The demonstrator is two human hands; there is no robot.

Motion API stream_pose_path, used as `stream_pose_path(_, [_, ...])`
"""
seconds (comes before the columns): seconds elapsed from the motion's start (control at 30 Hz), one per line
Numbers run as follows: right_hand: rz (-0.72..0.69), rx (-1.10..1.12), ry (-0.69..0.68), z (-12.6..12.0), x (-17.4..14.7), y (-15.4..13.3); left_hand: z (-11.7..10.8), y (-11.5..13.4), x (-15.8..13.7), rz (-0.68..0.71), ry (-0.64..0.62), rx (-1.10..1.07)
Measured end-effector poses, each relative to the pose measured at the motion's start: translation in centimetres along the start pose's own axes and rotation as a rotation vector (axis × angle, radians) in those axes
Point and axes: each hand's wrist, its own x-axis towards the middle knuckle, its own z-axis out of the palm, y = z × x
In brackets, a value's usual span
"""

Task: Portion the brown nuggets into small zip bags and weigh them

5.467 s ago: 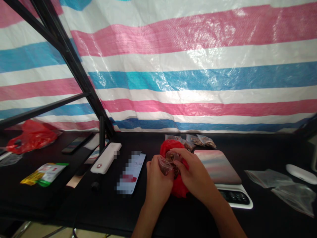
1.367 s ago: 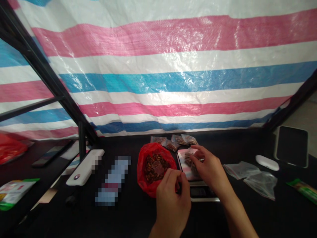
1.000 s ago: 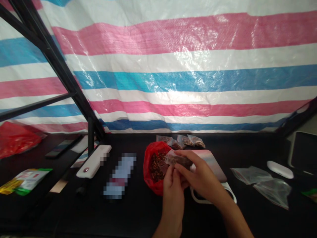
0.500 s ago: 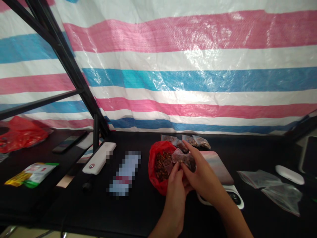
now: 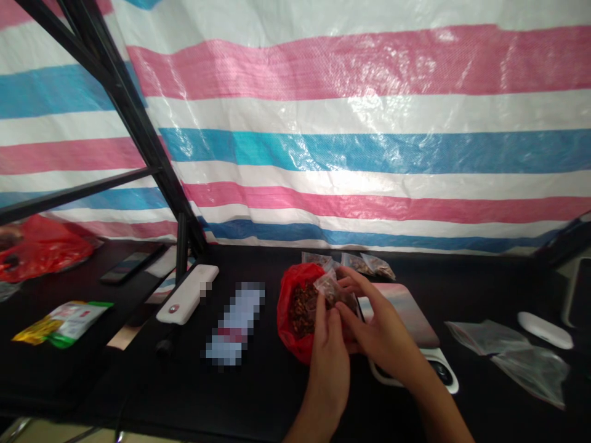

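A small clear zip bag (image 5: 329, 286) with brown contents is between my two hands, over the right side of a red plastic bag (image 5: 287, 335). My left hand (image 5: 331, 344) has its fingers closed on the near side of the zip bag. From the right, my right hand (image 5: 373, 311) grips the same bag between thumb and fingers. Brown, grain-like pieces (image 5: 302, 311) fill the open red bag, partly hidden by my hands. Just right of my hands lies a white kitchen scale (image 5: 450, 375) with a shiny plate (image 5: 406, 307).
Several filled zip bags (image 5: 376, 266) lie behind the red bag. Clear unfilled bags (image 5: 530, 366) and a white case (image 5: 545, 329) lie at right. A white power bank (image 5: 188, 294), a pixelated object (image 5: 235, 323) and a yellow-green packet (image 5: 64, 323) are at left. A black metal frame (image 5: 138, 135) slants overhead.
Both hands still hold the zip bag. The bag's top now stands higher, and my left fingers have straightened along it. A clear round scoop-like piece seen over the brown pieces earlier is less visible.
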Motion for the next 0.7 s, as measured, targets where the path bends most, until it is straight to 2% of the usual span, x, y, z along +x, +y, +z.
stream_pose_path(0.1, [0.03, 0.136, 0.047, -0.4, 0.1, -0.5, 0.1, 0.0, -0.6, 0.175, 0.021, 0.206])
stream_pose_path(0.27, [0.042, 0.21, 0.053, -0.2, -0.1, -0.6, 0.6, 0.6, -1.5, 0.514, -0.103, 0.474])
stream_pose_path(0.37, [0.049, 0.179, 0.103, -0.5, -0.1, -0.5, 0.6, 0.6, -1.7, 0.595, -0.165, 0.593])
stream_pose_path(0.53, [0.007, -0.118, 0.289, -3.7, -0.1, 0.5, 0.1, 0.1, -1.6, 0.621, -0.078, 0.659])
stream_pose_path(0.6, [-0.014, -0.273, 0.269, -5.2, -0.3, 1.6, -0.2, 0.0, -1.5, 0.643, -0.056, 0.709])
stream_pose_path(0.7, [0.001, -0.476, 0.151, -6.5, -0.7, 3.4, -0.4, 0.1, -1.5, 0.698, -0.043, 0.776])
